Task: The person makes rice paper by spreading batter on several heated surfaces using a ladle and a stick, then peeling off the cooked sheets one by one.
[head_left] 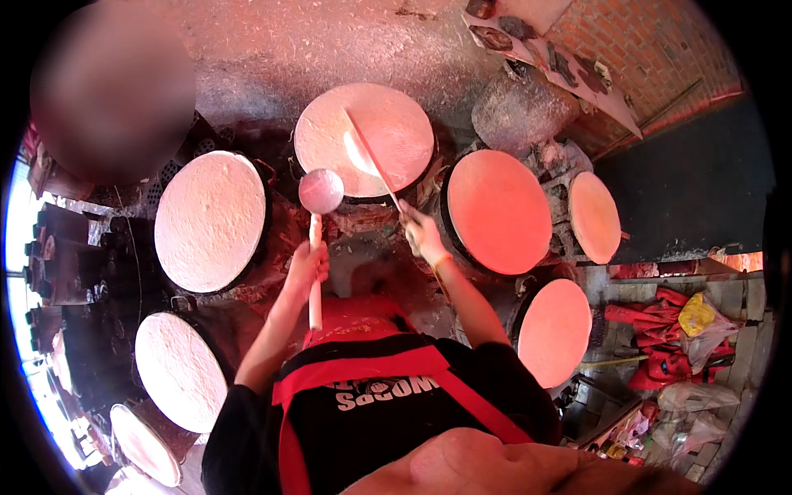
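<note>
My left hand [307,266] is closed round the pale wooden handle of a ladle [322,191], whose round metal bowl is raised just below the central griddle. My right hand [419,231] grips a long thin stick [373,157] that reaches across the pale round layer on the central griddle [322,140]. A whiter patch of batter [356,150] shows beside the stick. Beside my hands are a griddle with a pale, bumpy layer [206,221] on the left and one with a smoother, pinker surface [497,210] on the right.
More round griddles stand at lower left [177,371], far right [594,216] and lower right [554,330]. A pale board with dark objects [615,115] lies at back right, near a brick surface. Red cloth and plastic bags [660,338] lie on the right. Dark cylinders [66,247] stand at left.
</note>
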`<action>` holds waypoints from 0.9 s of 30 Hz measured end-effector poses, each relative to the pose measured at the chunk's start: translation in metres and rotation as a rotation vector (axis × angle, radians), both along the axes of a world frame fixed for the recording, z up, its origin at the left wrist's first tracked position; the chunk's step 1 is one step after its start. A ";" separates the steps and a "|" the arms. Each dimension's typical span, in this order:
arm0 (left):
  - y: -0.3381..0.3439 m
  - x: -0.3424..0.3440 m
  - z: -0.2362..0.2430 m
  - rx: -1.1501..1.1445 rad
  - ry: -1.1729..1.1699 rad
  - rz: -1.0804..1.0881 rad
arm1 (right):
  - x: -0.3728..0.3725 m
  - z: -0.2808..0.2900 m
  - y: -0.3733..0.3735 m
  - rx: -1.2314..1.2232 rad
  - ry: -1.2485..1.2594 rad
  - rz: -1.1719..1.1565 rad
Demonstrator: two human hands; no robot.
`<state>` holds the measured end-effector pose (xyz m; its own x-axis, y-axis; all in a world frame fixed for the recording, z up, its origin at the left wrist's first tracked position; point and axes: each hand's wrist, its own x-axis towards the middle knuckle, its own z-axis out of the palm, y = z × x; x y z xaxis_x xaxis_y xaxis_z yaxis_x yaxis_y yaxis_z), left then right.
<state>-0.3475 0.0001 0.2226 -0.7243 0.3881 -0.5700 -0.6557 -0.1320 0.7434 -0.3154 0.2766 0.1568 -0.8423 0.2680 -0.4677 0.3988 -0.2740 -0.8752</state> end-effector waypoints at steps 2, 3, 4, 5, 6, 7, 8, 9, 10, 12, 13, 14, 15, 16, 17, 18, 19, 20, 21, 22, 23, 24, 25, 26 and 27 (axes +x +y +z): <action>0.005 -0.034 -0.014 -0.079 0.094 -0.037 | 0.028 0.018 -0.009 -0.012 -0.030 -0.038; 0.014 -0.055 -0.021 -0.116 0.130 -0.078 | 0.038 -0.012 -0.004 -0.034 0.075 -0.132; 0.024 -0.074 -0.028 -0.159 0.165 -0.116 | 0.044 -0.044 -0.001 -0.060 0.178 -0.221; 0.031 -0.092 -0.048 -0.199 0.185 -0.091 | 0.041 -0.044 -0.015 -0.083 0.175 -0.322; 0.039 -0.105 -0.064 -0.235 0.204 -0.074 | 0.038 -0.039 -0.030 -0.101 0.172 -0.433; 0.052 -0.108 -0.061 -0.287 0.204 -0.055 | 0.037 -0.021 -0.046 -0.114 0.062 -0.417; 0.072 -0.103 -0.054 -0.333 0.206 -0.041 | 0.033 -0.031 -0.053 -0.135 0.054 -0.361; 0.087 -0.099 -0.053 -0.309 0.157 0.018 | 0.029 -0.030 -0.068 -0.202 0.006 -0.328; 0.098 -0.096 -0.054 -0.286 0.107 0.080 | 0.024 -0.028 -0.080 -0.269 -0.042 -0.292; 0.110 -0.105 -0.059 -0.324 0.024 -0.087 | 0.015 -0.022 -0.094 -0.369 -0.096 -0.213; 0.100 -0.110 -0.063 -0.111 -0.035 -0.047 | 0.011 -0.029 -0.091 -0.441 -0.184 -0.157; 0.091 -0.112 -0.041 0.104 -0.097 -0.017 | 0.012 -0.015 -0.084 -0.467 -0.158 -0.141; 0.068 -0.120 -0.034 0.513 -0.415 0.003 | 0.013 0.002 -0.075 -0.416 -0.104 -0.127; 0.051 -0.128 -0.024 0.926 -0.726 0.025 | 0.012 0.016 -0.061 -0.363 -0.047 -0.109; 0.045 -0.117 0.004 0.805 -0.634 -0.011 | 0.005 0.026 -0.041 -0.262 -0.051 -0.172; 0.034 -0.095 0.038 0.676 -0.548 -0.048 | -0.001 0.032 -0.021 -0.166 -0.059 -0.240; 0.027 -0.079 0.057 0.549 -0.460 -0.077 | -0.007 0.028 -0.004 -0.133 -0.007 -0.310; 0.022 -0.071 0.059 0.511 -0.478 -0.064 | -0.009 0.019 0.005 -0.104 0.044 -0.370; 0.019 -0.065 0.058 0.475 -0.496 -0.054 | -0.001 0.012 0.006 0.051 0.021 -0.230; 0.021 -0.063 0.058 0.442 -0.510 -0.060 | 0.007 -0.032 0.006 0.304 0.182 -0.117; 0.016 -0.065 0.044 0.483 -0.552 -0.082 | 0.013 -0.076 0.004 0.562 0.347 -0.042; 0.009 -0.060 0.036 0.470 -0.526 -0.027 | 0.025 -0.070 -0.007 0.610 0.294 0.110; 0.003 -0.046 0.029 0.452 -0.512 0.023 | 0.039 -0.059 -0.016 0.664 0.250 0.258; -0.003 -0.028 0.026 0.433 -0.501 0.079 | 0.045 -0.026 -0.024 0.702 0.267 0.409; -0.003 -0.013 0.029 0.430 -0.520 0.138 | 0.037 -0.026 -0.025 0.484 0.367 0.332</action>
